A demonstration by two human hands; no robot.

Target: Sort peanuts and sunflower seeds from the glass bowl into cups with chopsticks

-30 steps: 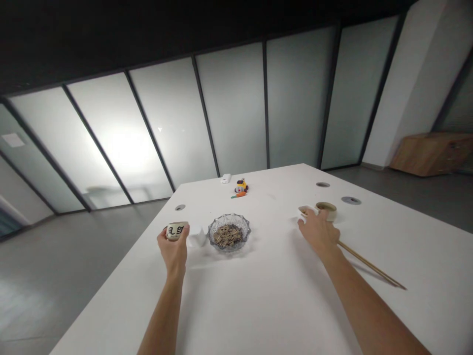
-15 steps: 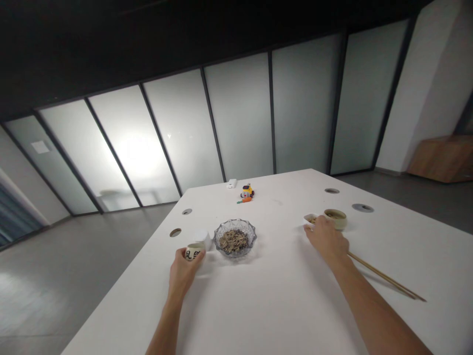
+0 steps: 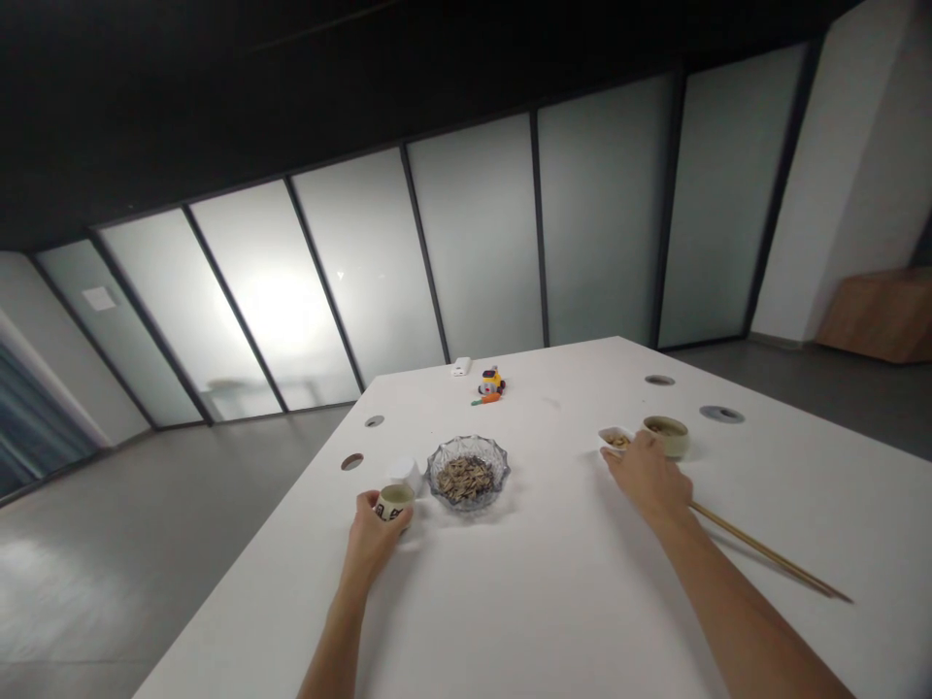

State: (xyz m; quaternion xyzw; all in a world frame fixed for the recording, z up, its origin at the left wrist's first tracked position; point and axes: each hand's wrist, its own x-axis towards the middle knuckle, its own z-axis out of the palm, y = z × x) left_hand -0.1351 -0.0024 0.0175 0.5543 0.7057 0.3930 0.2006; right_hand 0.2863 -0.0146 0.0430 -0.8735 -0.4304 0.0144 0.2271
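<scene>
My left hand is wrapped around a small pale-green cup with black characters on its side. Just behind this cup is a white rounded object, partly hidden. To the right sits a clear glass bowl holding sunflower seeds. My right hand is closed at the near edge of a small white dish with brownish bits inside. Its fingertips hide part of that dish. A pale-green bowl stands right behind the hand. A pair of chopsticks runs out from beside my wrist.
Toward the far edge of the white table are a yellow toy vehicle, an orange toy carrot and a white device. Round cable holes open on both sides. Frosted glass panels stand beyond.
The cup in my left hand has shifted slightly right and tipped, so more of its inside shows. My right hand stays by the white dish, showing more of its contents. The view has shifted slightly.
</scene>
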